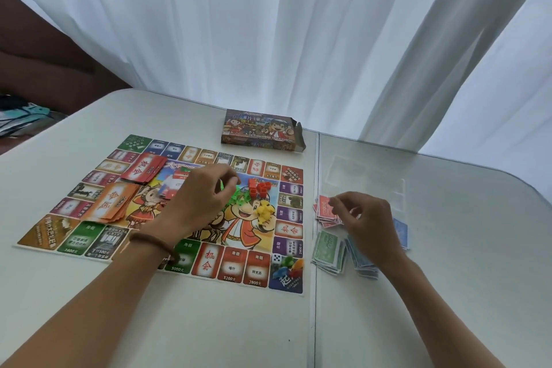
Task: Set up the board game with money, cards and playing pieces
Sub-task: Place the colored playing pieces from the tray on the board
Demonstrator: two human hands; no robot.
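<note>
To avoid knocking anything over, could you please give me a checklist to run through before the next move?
1. Board flat on the table: ok.
2. Red cards and orange cards on the board: ok.
3. Red houses and yellow houses grouped by colour: ok.
4. Die and pawns on the corner square: ok.
5. Red notes, green notes, blue notes squared up: not ok, fanned.
6. Left hand gripping one of the green houses: cannot tell.

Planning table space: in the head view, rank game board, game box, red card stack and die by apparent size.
1. game board
2. game box, though farther from the camera
3. red card stack
4. die, clearly smallest
</note>
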